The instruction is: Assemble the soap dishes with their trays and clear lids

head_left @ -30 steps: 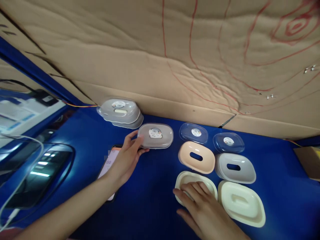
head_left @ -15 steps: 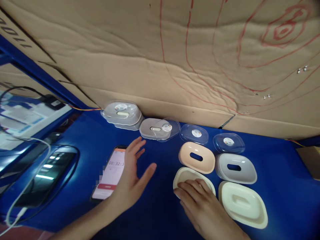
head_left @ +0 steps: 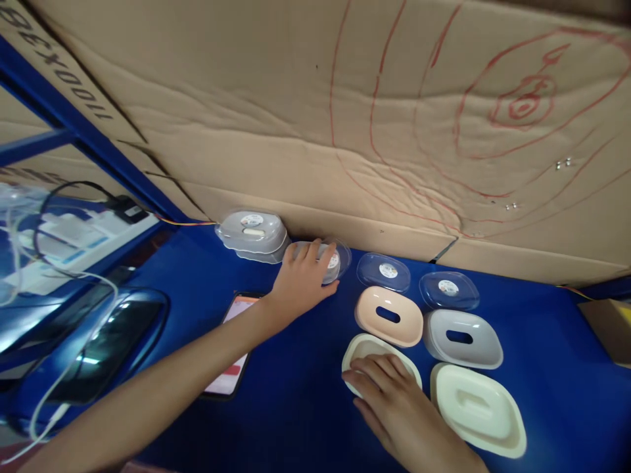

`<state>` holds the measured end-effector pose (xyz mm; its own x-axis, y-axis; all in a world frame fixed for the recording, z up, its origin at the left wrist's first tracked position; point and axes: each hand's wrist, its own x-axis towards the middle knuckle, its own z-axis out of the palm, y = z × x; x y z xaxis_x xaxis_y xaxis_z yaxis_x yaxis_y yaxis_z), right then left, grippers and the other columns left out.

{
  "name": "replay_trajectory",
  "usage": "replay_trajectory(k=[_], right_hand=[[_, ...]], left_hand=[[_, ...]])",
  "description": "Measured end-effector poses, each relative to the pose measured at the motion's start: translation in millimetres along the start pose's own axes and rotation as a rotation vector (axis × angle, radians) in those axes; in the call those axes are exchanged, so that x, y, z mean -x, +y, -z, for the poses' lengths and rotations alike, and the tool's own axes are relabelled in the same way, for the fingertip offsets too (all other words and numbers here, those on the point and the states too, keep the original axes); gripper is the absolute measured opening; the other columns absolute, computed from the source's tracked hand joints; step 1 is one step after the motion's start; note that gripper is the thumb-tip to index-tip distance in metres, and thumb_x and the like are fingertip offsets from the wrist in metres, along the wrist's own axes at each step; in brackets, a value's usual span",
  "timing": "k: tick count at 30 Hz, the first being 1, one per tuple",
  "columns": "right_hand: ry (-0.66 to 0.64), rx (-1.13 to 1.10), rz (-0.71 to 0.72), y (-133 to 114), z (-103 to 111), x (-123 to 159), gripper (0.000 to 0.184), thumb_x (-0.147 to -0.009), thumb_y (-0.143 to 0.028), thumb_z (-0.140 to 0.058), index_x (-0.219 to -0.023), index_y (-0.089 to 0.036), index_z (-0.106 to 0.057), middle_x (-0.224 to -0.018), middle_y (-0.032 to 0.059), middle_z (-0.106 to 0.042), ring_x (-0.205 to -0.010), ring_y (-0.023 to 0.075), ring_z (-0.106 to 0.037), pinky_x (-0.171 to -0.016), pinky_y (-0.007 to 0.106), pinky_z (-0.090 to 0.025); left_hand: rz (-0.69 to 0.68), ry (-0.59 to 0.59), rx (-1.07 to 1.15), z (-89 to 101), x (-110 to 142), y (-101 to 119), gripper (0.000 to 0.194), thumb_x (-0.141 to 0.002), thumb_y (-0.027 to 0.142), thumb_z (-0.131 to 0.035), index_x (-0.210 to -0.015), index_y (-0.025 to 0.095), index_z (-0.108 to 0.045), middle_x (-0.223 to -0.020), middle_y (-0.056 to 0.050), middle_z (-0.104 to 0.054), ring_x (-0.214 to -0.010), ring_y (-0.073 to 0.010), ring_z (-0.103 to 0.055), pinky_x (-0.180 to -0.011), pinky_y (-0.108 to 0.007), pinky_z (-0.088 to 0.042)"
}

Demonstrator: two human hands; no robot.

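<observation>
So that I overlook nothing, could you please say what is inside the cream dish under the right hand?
Of the cream dish, the far rim and part of the inner surface show; the right hand covers the nearer part, so anything beneath it cannot be seen.

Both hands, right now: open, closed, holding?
Left hand: fingers over the clear lid; grip can't be told.
Right hand: fingers over the cream dish; grip can't be told.

Left hand (head_left: pixel 300 281) stretches forward — right hand (head_left: pixel 392 397) curls palm-down.
</observation>
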<state>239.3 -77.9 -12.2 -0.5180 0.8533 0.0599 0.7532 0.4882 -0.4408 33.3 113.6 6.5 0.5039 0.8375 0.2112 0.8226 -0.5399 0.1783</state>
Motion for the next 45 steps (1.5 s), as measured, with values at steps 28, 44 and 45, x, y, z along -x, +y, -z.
replay_trajectory(k=[28, 44, 45], right_hand=[[0.016, 0.018, 0.017, 1, -9, 5, 0.047, -0.099, -0.014, -0.065, -0.144, -0.024, -0.055, -0.135, 0.0048, -0.07, -0.12, 0.0272, -0.067, -0.104, 0.046, -0.053], [0.007, 0.001, -0.007, 0, -9, 5, 0.046, -0.1, -0.015, -0.065, -0.144, -0.026, -0.056, -0.135, 0.0037, -0.07, -0.12, 0.0265, -0.066, -0.106, 0.046, -0.051], [0.005, -0.004, -0.014, 0, -8, 5, 0.046, -0.1, -0.015, -0.065, -0.144, -0.026, -0.056, -0.136, 0.0035, -0.07, -0.121, 0.0265, -0.066, -0.106, 0.046, -0.051]], left_hand=[[-0.209, -0.154, 0.083, 6.7, -9, -85, 0.057, -0.11, 0.05, -0.039, -0.156, 0.019, -0.051, -0.167, -0.02, -0.048, -0.153, -0.0349, -0.049, -0.123, -0.056, -0.043], [-0.298, 0.017, -0.1, -7.1, 17, -69, 0.046, -0.109, 0.031, -0.051, -0.151, 0.013, -0.058, -0.156, -0.022, -0.061, -0.146, -0.0384, -0.057, -0.122, -0.058, -0.047], [-0.3, 0.018, -0.109, -8.5, 17, -68, 0.046, -0.109, 0.029, -0.051, -0.151, 0.012, -0.058, -0.156, -0.023, -0.06, -0.147, -0.0389, -0.056, -0.122, -0.058, -0.047]])
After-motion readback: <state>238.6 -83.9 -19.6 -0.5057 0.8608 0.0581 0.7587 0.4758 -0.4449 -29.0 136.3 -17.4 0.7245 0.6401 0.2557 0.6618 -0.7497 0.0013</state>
